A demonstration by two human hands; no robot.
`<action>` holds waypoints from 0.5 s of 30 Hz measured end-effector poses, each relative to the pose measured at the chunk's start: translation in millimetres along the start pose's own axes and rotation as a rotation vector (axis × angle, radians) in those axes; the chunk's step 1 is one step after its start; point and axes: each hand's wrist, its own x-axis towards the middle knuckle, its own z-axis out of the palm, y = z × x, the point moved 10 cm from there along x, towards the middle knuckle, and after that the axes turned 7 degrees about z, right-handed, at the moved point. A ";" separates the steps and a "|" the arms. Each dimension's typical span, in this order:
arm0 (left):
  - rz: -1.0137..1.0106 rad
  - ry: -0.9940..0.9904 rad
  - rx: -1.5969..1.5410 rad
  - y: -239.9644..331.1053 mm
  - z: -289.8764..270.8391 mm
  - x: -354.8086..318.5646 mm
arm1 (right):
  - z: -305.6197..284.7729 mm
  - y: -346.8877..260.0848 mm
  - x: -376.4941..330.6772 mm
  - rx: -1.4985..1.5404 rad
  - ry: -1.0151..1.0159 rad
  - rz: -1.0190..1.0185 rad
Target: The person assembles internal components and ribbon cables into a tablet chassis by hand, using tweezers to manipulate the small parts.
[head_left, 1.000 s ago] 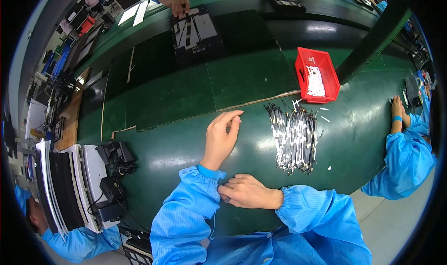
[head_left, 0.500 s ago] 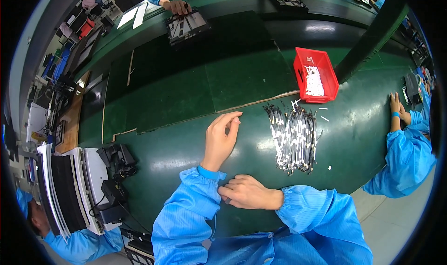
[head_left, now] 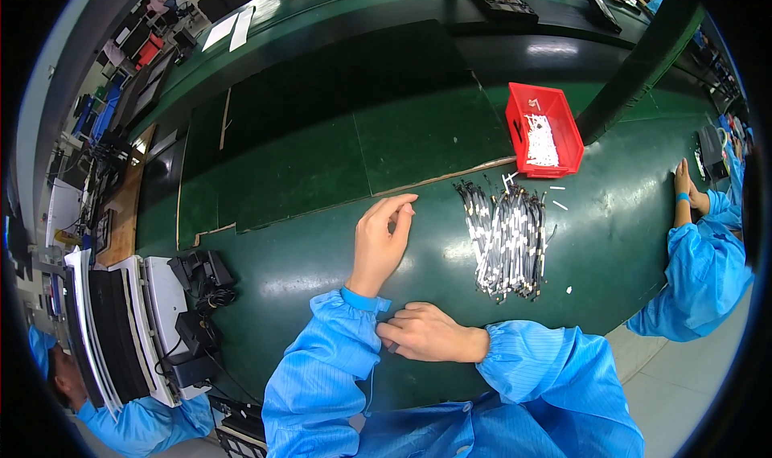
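My left hand (head_left: 381, 245) rests on the green table with its fingers stretched forward and thumb apart, holding nothing. Around its wrist is a blue wrist strap (head_left: 361, 299). Just below that strap, my right hand (head_left: 426, 332) is closed, its fingertips by the left cuff. Something small and dark shows at those fingertips, too hidden to name. To the right of my hands lies a bundle of thin black cables (head_left: 511, 241) with white sleeves. Beyond the bundle stands a red bin (head_left: 572, 136) holding small white pieces (head_left: 541, 143).
Black adapters with cords (head_left: 201, 277) sit at the left beside upright white and black panels (head_left: 121, 329). A green post (head_left: 643, 64) rises behind the bin. At the right are a co-worker's hands (head_left: 687, 197). Loose white pieces (head_left: 560, 205) lie near the cables.
Across the table, a co-worker's hand and the black-framed device under it have left their spot. A dark flat device now shows at the upper right. My hands have not visibly moved.
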 end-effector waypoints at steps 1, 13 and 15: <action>0.001 0.000 0.000 0.1 0.0 0.1 | -0.8 -0.5 0.1 0.002 0.003 -0.001; -0.004 0.007 -0.011 -0.7 0.3 -0.1 | 1.5 1.7 -0.7 0.005 0.006 0.001; 0.003 0.008 -0.009 0.1 -0.2 -0.1 | 1.5 1.1 -0.6 0.004 0.005 -0.001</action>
